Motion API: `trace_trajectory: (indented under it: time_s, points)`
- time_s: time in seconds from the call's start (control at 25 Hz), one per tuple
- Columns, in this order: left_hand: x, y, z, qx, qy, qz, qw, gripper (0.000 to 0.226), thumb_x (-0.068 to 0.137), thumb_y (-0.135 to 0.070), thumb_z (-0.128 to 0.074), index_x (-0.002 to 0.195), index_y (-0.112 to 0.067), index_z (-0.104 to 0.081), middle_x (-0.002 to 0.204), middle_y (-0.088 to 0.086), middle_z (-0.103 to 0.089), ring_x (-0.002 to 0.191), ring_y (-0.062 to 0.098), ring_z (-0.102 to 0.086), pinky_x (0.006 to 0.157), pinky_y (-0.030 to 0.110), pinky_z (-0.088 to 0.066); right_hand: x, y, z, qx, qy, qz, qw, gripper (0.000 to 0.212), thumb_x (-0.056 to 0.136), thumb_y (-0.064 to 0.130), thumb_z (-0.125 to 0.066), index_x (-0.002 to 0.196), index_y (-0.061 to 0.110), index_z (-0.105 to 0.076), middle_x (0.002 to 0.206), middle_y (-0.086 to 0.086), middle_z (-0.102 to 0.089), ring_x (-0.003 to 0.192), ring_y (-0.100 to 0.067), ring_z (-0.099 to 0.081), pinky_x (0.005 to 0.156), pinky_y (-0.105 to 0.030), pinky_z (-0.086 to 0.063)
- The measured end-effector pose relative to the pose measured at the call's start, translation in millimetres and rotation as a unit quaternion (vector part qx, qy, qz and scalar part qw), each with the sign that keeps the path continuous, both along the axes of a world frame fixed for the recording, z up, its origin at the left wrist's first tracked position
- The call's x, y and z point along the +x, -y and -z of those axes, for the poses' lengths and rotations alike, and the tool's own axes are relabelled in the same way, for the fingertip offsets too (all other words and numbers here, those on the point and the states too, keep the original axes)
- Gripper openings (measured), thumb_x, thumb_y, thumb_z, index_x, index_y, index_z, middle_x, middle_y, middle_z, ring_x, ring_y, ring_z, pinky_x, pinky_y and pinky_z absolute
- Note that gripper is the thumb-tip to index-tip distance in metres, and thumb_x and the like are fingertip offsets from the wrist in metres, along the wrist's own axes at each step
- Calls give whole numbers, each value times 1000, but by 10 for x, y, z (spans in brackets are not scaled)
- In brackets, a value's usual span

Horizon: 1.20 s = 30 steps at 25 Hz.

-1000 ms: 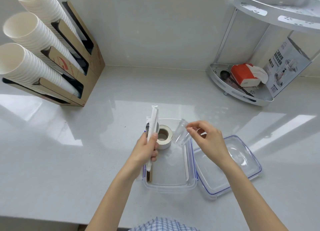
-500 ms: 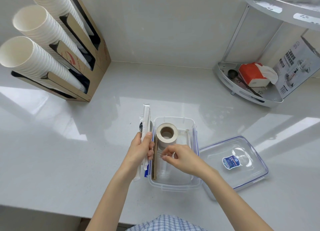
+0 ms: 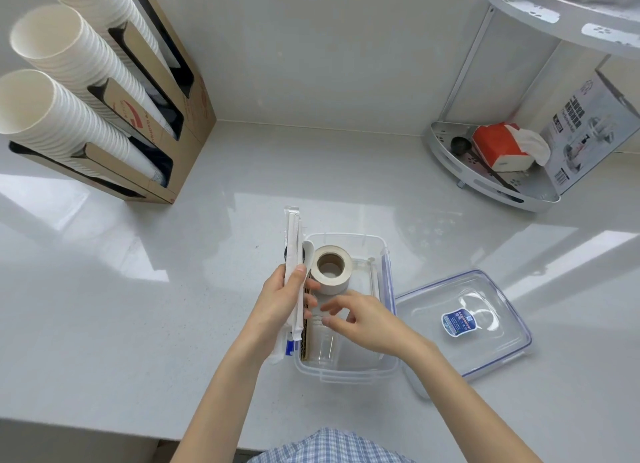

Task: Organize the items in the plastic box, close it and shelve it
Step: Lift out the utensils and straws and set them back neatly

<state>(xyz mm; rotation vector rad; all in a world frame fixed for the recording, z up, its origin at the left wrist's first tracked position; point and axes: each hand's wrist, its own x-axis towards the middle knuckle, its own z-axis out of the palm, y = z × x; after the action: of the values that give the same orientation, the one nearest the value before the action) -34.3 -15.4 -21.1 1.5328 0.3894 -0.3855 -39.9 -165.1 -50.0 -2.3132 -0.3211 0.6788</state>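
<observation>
The right hand (image 3: 363, 318) hangs over the middle of the open plastic box (image 3: 346, 367), fingers loosely spread and holding nothing; its fingertips sit just above a clear plastic cup (image 3: 320, 341) that lies on its side along the box's left wall, mouth toward the near end. The left hand (image 3: 284, 303) is closed round a bundle of long wrapped utensils (image 3: 292, 254), thumb pressed across the white sleeves, holding them upright just beside the box's left edge. A roll of paper tape (image 3: 331, 269) stands at the far end of the box, tilted against the far wall, and what looks like a strip of brown card (image 3: 306, 327) stands along the left wall between cup and utensils.

The step seems to be settling the cup so the long pieces can go in. To do it well, nudge the cup flat against one wall rather than leaving it free to roll, and keep it clear of the rim. The bundle looks about as long as the box, so it probably has to go in lengthwise and low. The tape should lie flat, or the lid (image 3: 464, 327), resting just beside the box on the worktop (image 3: 173, 306), may not seat. The corner shelf rack (image 3: 491, 182) stands well apart at the far right.
</observation>
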Motion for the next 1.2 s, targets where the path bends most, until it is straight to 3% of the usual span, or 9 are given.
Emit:
trace_trajectory:
  time_s: [0.24, 0.44, 0.56, 0.64, 0.72, 0.88, 1.04, 1.12, 1.2]
  points:
    - [-11, 23, -39, -19, 4, 25, 999, 24, 94, -26, -38, 88, -8, -54, 66, 2, -56, 46, 8, -53, 45, 18, -45, 80, 40, -173, 65, 39, 99, 992, 24, 91, 27, -46, 106, 18, -63, 93, 5, -58, 62, 1, -47, 64, -19, -37]
    - [0, 163, -53, 50, 60, 84, 993, 16, 94, -23, -36, 84, -14, -45, 61, 1, -44, 51, 13, -43, 52, 20, -40, 142, 27, -438, 199, 55, 244, 948, 11, 88, 31, -52, 78, 29, -55, 68, 15, -58, 54, 4, -51, 56, -8, -38]
    - [0, 306, -32, 125, 125, 147, 973, 25, 94, -19, -35, 117, -11, -37, 95, 2, -57, 87, 17, -53, 76, 26, -42, 152, -34, -518, 220, 51, 286, 931, 20, 81, 36, -60, 87, 20, -51, 72, 14, -55, 62, -1, -51, 57, -8, -40]
    - [-30, 387, -60, 130, 155, 176, 963, 34, 93, -17, -36, 126, -13, -32, 120, -1, -54, 106, 11, -52, 81, 13, -42, 164, -56, -527, 210, 60, 315, 924, 27, 78, 35, -64, 92, 17, -50, 75, 14, -56, 68, 0, -54, 56, -4, -41]
    - [-48, 440, -110, 126, 165, 175, 962, 31, 92, -18, -39, 122, -13, -33, 122, -2, -52, 105, 8, -52, 76, 9, -42, 175, -38, -518, 208, 71, 339, 915, 22, 79, 30, -64, 91, 15, -53, 76, 8, -60, 71, -8, -57, 63, -13, -44]
    - [-61, 453, -162, 43, 108, 143, 983, 24, 92, -34, -40, 113, -24, -40, 97, -10, -56, 82, 3, -53, 72, 20, -43, 169, 28, -487, 275, 32, 339, 899, 7, 83, 23, -60, 80, 17, -59, 77, -6, -62, 72, -19, -57, 74, -38, -49]
    - [-35, 402, -103, -32, 42, 74, 996, 26, 95, -29, -34, 112, -23, -53, 113, 7, -64, 100, 14, -59, 93, 33, -43, 176, 66, -480, 320, 1, 355, 878, 19, 90, 18, -50, 96, 2, -57, 85, -16, -58, 77, -32, -57, 77, -48, -50]
    - [-35, 395, -101, -36, 34, 72, 996, 23, 95, -21, -35, 107, -19, -55, 112, 20, -62, 92, 21, -57, 86, 36, -43, 179, 79, -465, 337, -24, 365, 868, 20, 92, 17, -45, 100, 1, -54, 89, -17, -58, 84, -45, -60, 86, -54, -48]
    - [-38, 398, -106, -38, 36, 67, 996, 20, 95, -18, -36, 102, -20, -54, 93, 14, -62, 79, 20, -55, 74, 31, -45, 171, 84, -475, 360, -43, 380, 851, 16, 93, 16, -40, 96, 3, -50, 88, -12, -59, 85, -45, -62, 89, -56, -47]
